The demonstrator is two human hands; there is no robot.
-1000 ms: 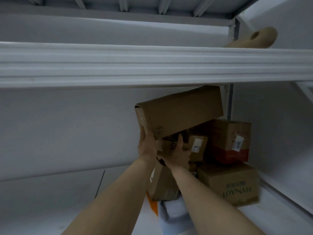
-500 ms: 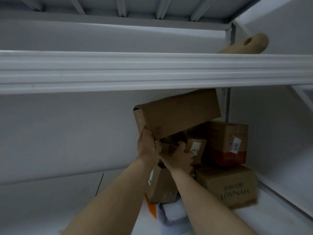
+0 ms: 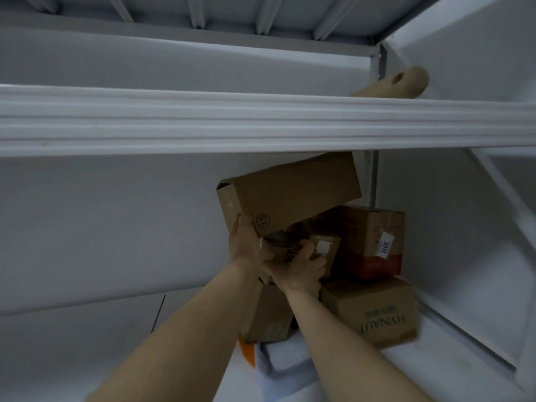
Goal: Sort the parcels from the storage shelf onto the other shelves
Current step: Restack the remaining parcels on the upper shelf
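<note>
A long brown cardboard box marked 15 point(image 3: 293, 192) lies tilted on top of a pile of parcels in the right corner of the shelf. My left hand point(image 3: 245, 242) grips its lower near corner. Just to the right, my right hand point(image 3: 298, 266) curls its fingers round a small brown parcel with a white label point(image 3: 324, 246) under the long box. Behind these stands a brown and red box labelled 3011 point(image 3: 374, 242), resting on a box printed HYNAUT point(image 3: 374, 311). Another brown box point(image 3: 269, 314) sits below my hands.
A white shelf beam point(image 3: 203, 120) crosses the view just above the pile. A tan padded roll point(image 3: 403, 82) lies on the upper shelf at the right. A white soft parcel point(image 3: 287, 361) and an orange item point(image 3: 248, 352) lie at the pile's foot. The white shelf floor point(image 3: 87, 343) stretches left.
My right hand's fingers have closed further round the small labelled parcel. The long box has shifted slightly in my left hand's grip. The view has tipped upward a little.
</note>
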